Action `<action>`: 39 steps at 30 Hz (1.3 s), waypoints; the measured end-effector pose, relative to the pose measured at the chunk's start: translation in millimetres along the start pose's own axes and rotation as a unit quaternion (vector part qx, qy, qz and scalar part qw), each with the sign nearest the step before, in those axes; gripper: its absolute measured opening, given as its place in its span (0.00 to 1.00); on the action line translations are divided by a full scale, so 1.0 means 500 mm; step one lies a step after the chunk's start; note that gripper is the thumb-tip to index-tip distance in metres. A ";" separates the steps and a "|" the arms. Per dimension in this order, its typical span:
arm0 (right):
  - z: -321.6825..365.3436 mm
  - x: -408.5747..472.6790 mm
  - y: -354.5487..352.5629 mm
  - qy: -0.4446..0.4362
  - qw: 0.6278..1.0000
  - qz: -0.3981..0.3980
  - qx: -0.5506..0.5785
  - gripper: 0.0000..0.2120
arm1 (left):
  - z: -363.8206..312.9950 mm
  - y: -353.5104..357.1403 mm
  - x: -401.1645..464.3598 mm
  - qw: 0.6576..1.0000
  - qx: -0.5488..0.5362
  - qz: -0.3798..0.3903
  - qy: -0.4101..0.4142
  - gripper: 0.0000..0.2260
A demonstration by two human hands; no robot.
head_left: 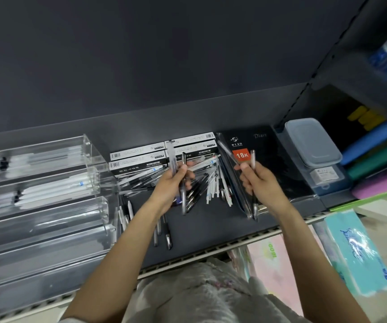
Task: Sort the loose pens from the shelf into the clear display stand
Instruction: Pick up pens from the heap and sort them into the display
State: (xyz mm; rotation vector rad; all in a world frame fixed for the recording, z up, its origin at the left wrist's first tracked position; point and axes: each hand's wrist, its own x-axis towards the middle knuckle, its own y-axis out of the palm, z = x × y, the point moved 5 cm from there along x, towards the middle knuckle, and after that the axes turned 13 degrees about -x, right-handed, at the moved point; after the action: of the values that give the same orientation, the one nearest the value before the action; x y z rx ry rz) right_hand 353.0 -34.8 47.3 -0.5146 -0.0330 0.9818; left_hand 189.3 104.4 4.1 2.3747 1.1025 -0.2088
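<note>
You are gathering: left hand [176,180] gripping bunch of pens [183,183], right hand [256,180] gripping two more pens [253,164]. Loose pile [211,183] lying on shelf [211,227] between hands. Clear stand [41,183] sitting at nine o'clock, top tiers part-filled. Next, likely: carry matching pens left, lay flat in tier.

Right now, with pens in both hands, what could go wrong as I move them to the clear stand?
1. The left hand grips several pens in a loose fan; one may slip out into the pile of loose pens below.
2. The right hand holds pens of its own, so neither hand is free to catch a dropped one.
3. The clear display stand sits far to the left; its see-through walls could be easy to knock with the pen tips.
</note>
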 end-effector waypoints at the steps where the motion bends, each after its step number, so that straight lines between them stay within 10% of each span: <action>1: 0.002 -0.002 0.017 0.022 0.998 0.009 0.060 0.10 | -0.001 0.012 -0.009 0.994 -0.105 0.015 -0.031 0.10; 14: 0.036 -0.023 0.133 0.046 0.995 0.077 0.049 0.13 | 0.026 0.054 -0.043 0.962 -0.261 0.022 -0.074 0.13; 25: 0.038 -0.049 0.146 0.050 0.992 0.112 -0.040 0.16 | 0.035 0.036 -0.072 0.990 -0.125 -0.060 -0.033 0.10; 39: 0.092 -0.003 0.110 -0.068 0.963 0.181 -0.186 0.11 | 0.054 0.043 -0.127 0.967 -0.226 0.036 -0.112 0.13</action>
State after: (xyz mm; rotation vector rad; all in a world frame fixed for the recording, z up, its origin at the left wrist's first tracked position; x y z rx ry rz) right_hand 297.1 6.8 64.4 -0.8166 -0.2582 1.3808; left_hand 165.5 36.5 10.8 1.9269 0.8492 -0.1739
